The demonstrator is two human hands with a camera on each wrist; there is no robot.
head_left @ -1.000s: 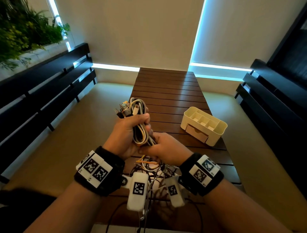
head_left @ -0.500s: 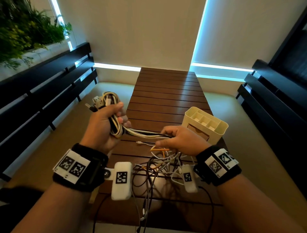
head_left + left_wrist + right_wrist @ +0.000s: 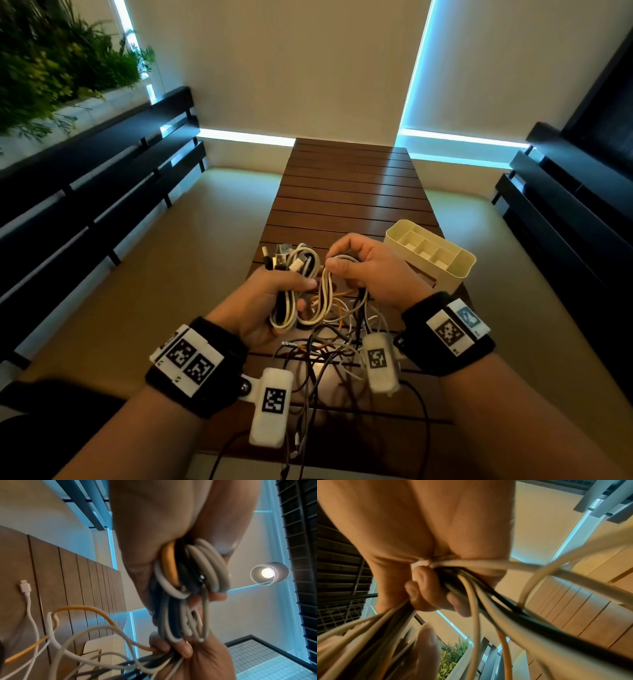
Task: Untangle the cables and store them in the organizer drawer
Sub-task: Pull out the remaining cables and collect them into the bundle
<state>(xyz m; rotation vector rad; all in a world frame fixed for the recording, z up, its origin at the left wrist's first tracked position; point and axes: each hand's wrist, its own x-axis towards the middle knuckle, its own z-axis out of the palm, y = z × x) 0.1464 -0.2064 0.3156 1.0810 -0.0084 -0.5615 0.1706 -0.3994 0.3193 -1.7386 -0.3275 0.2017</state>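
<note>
My left hand grips a coiled bundle of white, black and orange cables, plug ends sticking up at its top; the loops show close in the left wrist view. Just to its right, my right hand holds a loop of the same cables with curled fingers. Loose strands hang from both hands to a tangle on the wooden table. The cream organizer stands right of my right hand, its top compartments empty; its drawer front is mostly hidden.
A white plug end lies on the table slats. Dark benches run along the left and right. Plants stand at the far left. The table's near edge is below my wrists.
My hands, spread apart half a second ago with strands stretched between them, have come back together. The right hand rose and now holds a loop beside the left hand's bundle.
</note>
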